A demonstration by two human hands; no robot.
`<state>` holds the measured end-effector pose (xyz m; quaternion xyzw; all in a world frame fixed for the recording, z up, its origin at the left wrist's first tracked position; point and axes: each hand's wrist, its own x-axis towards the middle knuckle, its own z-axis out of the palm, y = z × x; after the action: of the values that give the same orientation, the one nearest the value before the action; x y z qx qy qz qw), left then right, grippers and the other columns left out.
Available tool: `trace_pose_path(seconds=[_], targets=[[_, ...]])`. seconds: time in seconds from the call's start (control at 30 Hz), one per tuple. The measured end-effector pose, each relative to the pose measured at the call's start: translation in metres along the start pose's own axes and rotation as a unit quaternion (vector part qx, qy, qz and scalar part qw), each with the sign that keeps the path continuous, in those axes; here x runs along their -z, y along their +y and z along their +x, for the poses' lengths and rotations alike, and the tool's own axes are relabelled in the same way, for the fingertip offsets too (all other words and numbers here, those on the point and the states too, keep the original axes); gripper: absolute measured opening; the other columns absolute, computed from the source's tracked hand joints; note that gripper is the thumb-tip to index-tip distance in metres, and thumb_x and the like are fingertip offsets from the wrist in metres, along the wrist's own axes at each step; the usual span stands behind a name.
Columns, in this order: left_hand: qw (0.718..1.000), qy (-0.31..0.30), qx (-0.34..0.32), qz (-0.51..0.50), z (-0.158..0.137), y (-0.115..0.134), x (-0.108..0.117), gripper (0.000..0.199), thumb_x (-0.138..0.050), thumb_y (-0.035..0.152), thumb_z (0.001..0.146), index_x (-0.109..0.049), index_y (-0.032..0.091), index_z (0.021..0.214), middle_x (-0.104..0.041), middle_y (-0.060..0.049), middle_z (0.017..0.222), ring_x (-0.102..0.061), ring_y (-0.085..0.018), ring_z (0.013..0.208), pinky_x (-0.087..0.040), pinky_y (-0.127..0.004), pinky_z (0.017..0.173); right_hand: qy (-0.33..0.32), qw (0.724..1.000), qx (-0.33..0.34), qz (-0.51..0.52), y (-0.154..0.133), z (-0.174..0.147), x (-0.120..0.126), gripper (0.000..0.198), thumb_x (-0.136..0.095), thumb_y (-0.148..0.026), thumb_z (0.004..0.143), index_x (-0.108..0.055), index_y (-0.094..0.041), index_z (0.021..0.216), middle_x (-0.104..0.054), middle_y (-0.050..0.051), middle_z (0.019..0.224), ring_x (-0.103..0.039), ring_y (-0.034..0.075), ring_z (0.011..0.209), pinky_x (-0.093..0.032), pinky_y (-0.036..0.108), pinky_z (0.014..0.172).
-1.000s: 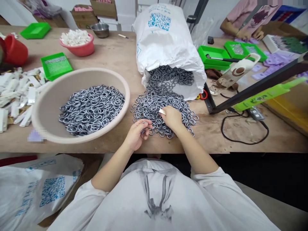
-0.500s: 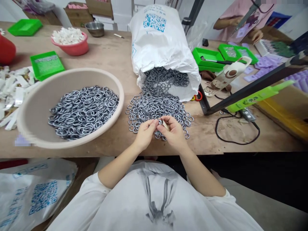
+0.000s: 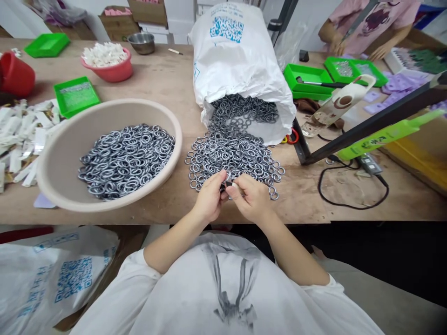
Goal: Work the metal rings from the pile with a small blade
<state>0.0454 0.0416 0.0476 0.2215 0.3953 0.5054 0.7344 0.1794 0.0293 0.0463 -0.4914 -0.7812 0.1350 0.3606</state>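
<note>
My left hand (image 3: 208, 197) pinches a grey metallic ring (image 3: 228, 177) between thumb and fingertips, close against the other hand. Curled round a small dark-ended tool (image 3: 229, 183), my right hand (image 3: 255, 199) brings it against the ring; most of the tool is hidden by the fingers, so its kind is unclear. Both hands are closed and hover over the front edge of a loose pile of grey rings (image 3: 230, 151) on the wooden table. Behind the pile lies a white sack (image 3: 240, 65), its open mouth spilling more rings. At left, a large beige basin (image 3: 57, 172) holds many similar rings.
Left of the basin lie white strips (image 3: 21, 144), a green tray (image 3: 63, 109) and a red bowl (image 3: 108, 74) of white pieces. A dark metal post (image 3: 303, 151), a bottle (image 3: 324, 114) and a black cable (image 3: 328, 200) stand or lie right. A co-worker's hands (image 3: 337, 46) are at far right.
My hands have turned the ring and tool, and the dark end now shows between them. The view has shifted slightly, and the co-worker's hands have moved apart from the purple piece.
</note>
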Motion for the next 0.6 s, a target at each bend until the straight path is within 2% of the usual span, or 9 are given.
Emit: trace_pose_path(seconds=[0.2, 0.4, 0.5, 0.6], targets=[[1.000, 0.011, -0.008, 0.000, -0.0009, -0.0040, -0.0006, 0.047, -0.081, 0.055, 0.068, -0.052, 0.017, 0.072, -0.042, 0.008, 0.058, -0.034, -0.004, 0.046, -0.024, -0.017, 0.042, 0.019, 0.997, 0.032, -0.065, -0.0019, -0.0007, 0.0002, 0.043, -0.043, -0.049, 0.102, -0.057, -0.021, 0.074, -0.056, 0.001, 0.068, -0.050, 0.015, 0.064, -0.030, 0.029, 0.058], [0.999, -0.028, 0.003, 0.025, -0.0035, -0.0043, 0.0010, 0.048, -0.081, 0.055, 0.068, -0.051, 0.017, 0.068, -0.041, 0.008, 0.053, -0.033, -0.003, 0.044, -0.023, -0.016, 0.043, -0.001, 1.000, -0.015, 0.023, 0.0013, 0.0022, 0.0032, 0.042, -0.045, -0.046, 0.102, -0.055, -0.021, 0.070, -0.054, 0.000, 0.067, -0.050, 0.014, 0.063, -0.033, 0.028, 0.060], [1.000, -0.013, 0.004, 0.015, -0.0040, -0.0041, 0.0003, 0.049, -0.080, 0.055, 0.069, -0.049, 0.017, 0.065, -0.042, 0.007, 0.053, -0.034, -0.003, 0.043, -0.024, -0.017, 0.042, -0.010, 0.998, -0.022, 0.052, 0.0016, 0.0013, 0.0024, 0.039, -0.047, -0.044, 0.101, -0.055, -0.021, 0.071, -0.054, 0.000, 0.067, -0.050, 0.014, 0.063, -0.034, 0.028, 0.060], [1.000, 0.002, 0.004, 0.002, -0.0037, -0.0053, -0.0008, 0.050, -0.079, 0.057, 0.069, -0.049, 0.017, 0.065, -0.041, 0.008, 0.054, -0.032, -0.003, 0.042, -0.024, -0.017, 0.042, -0.001, 1.000, -0.001, 0.022, 0.0001, -0.0008, 0.0015, 0.039, -0.047, -0.045, 0.101, -0.055, -0.021, 0.071, -0.053, -0.001, 0.065, -0.049, 0.014, 0.062, -0.032, 0.028, 0.059]])
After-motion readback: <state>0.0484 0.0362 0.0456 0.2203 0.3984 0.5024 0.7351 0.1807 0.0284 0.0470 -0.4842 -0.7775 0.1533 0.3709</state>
